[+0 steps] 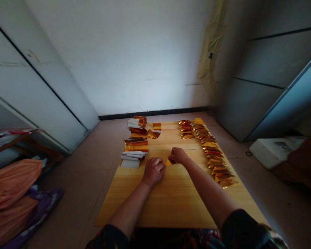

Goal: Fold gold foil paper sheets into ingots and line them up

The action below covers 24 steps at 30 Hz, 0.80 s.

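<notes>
Fingers of the right hand (179, 155): pinched on a small gold paper (168, 162) mid-way across the tabletop (160, 200), likely to keep it steady.
Fingers of the left hand (154, 170): curled just beside it; whether they grip it, I can't tell.
Paper stacks (136, 147): on the left, probably for easy reach.
Folded pieces (211, 151): overlapping along the right, perhaps to save room.

A pale wall (145, 62) with dark skirting (155, 112) meets a pinkish floor (93, 166).
</notes>
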### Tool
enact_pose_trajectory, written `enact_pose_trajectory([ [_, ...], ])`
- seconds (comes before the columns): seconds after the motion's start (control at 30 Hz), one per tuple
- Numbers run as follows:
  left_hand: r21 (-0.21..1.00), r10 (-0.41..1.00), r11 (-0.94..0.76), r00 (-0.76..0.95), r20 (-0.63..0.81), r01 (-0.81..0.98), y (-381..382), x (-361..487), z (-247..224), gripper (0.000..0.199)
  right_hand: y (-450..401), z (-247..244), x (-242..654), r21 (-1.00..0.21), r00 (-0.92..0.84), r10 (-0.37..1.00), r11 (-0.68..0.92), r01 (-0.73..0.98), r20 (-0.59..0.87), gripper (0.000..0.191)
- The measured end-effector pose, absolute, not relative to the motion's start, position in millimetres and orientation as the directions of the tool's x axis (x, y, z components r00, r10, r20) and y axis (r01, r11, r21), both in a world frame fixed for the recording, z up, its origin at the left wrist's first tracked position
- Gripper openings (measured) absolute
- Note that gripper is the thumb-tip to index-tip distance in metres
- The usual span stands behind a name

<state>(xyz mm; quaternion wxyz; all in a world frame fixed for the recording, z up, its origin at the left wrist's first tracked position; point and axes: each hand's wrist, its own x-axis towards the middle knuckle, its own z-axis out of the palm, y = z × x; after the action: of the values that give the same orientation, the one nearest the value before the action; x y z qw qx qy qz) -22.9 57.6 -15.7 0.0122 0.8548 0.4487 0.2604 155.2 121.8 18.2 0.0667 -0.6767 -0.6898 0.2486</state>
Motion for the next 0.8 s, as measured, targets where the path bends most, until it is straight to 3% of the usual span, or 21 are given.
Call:
enact_pose_trajectory([
  [0.5, 0.269, 0.796, -0.575, 0.452, 0.402, 0.773, 56.4, -22.0, -12.0, 0.020, 113.4, 7.3, 177.7, -0.490, 0.111, 0.967, -0.214, 0.845, -0.231, 0.023],
  [0.67, 0.275, 0.797, -0.573, 0.449, 0.403, 0.772, 56.2, -21.1, -11.2, 0.018, 103.0, 5.6, 185.9, -0.537, 0.067, 0.991, -0.121, 0.835, -0.118, 0.016],
  [0.8, 0.280, 0.798, -0.573, 0.445, 0.408, 0.770, 56.0, -21.0, -10.8, 0.014, 101.6, 3.9, 191.2, -0.502, 0.012, 0.997, -0.051, 0.863, -0.079, 0.018],
])
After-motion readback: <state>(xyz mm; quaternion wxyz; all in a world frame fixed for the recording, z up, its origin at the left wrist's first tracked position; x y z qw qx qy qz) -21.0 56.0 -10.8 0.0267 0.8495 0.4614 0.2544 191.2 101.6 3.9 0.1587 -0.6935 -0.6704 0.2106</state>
